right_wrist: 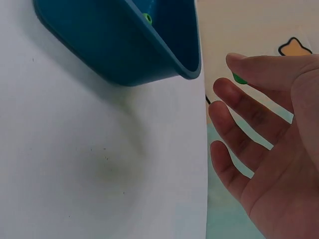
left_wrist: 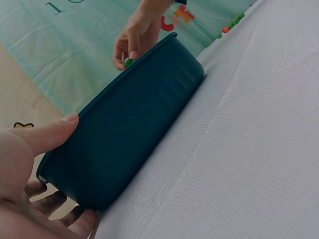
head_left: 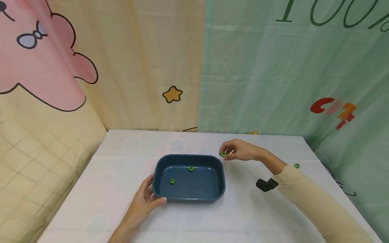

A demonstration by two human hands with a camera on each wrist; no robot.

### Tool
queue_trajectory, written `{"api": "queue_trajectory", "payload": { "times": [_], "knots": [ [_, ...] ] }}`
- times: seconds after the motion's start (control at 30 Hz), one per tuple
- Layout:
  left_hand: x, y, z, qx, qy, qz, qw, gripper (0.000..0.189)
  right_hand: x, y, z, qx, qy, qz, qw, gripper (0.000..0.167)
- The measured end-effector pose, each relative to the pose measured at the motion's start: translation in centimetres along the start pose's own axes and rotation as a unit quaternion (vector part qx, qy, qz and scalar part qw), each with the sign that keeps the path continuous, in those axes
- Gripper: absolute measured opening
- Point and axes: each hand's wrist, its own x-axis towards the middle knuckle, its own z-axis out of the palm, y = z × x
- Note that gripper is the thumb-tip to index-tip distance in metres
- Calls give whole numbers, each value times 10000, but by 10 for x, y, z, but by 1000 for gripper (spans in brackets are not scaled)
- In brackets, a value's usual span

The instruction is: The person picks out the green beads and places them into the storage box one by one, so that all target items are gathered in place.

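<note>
A dark blue rectangular tray stands on the white table. Two green beads with holes lie apart on its floor. At the tray's left front corner, my left hand grips it, thumb at the rim and the other fingers against the side. Another green bead is pinched between the thumb and index finger of my right hand, just beyond the tray's right back corner. In the right wrist view that bead is mostly hidden by the thumb.
One green bead shows on the table's right side, beyond the right sleeve. Several green and orange beads sit in a line there in the left wrist view. A black device is at the right wrist. Printed curtains hang behind the table.
</note>
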Motion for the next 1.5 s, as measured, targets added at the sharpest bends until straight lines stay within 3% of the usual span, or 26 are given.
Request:
{"api": "queue_trajectory", "payload": {
  "times": [0.83,1.1,1.5],
  "knots": [
    [0,0,-3,26,-57,-7,10000,99,85,-56,30,-12,-373,-1006,9942,17],
    [1,-2,-3,-52,-124,51,9999,100,103,-72,41,149,-473,-1226,9912,17],
    [3,0,-2,-96,-130,-120,9998,98,128,-81,63,7,-652,-1527,9861,23]
  ]
}}
